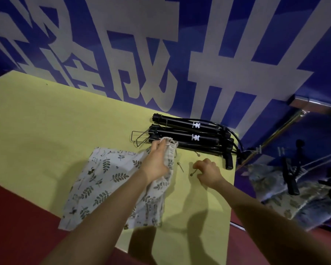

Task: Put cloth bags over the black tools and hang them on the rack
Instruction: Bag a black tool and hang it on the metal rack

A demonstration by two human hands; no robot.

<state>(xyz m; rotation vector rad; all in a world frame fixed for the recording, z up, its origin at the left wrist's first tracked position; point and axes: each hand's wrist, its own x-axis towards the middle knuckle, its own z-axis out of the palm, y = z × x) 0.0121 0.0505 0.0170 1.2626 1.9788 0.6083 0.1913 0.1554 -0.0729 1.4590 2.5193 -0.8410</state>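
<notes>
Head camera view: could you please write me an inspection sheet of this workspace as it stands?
Surface: yellow table, bare at the left.
Job's things: leaf-print cloth bag lying flat, drawstring mouth toward the black tools, which are stacked at the table's far right, none bagged.
Clutter: wire hanger beside the tools; small metal pins between the hands.
Hands: left hand grips the bag's gathered mouth; right hand, fingers curled, pinches a small pin.
Cables: black hoses curving from the tools.
Surroundings: blue banner wall; chrome rack at right, with bagged tools below it.
</notes>
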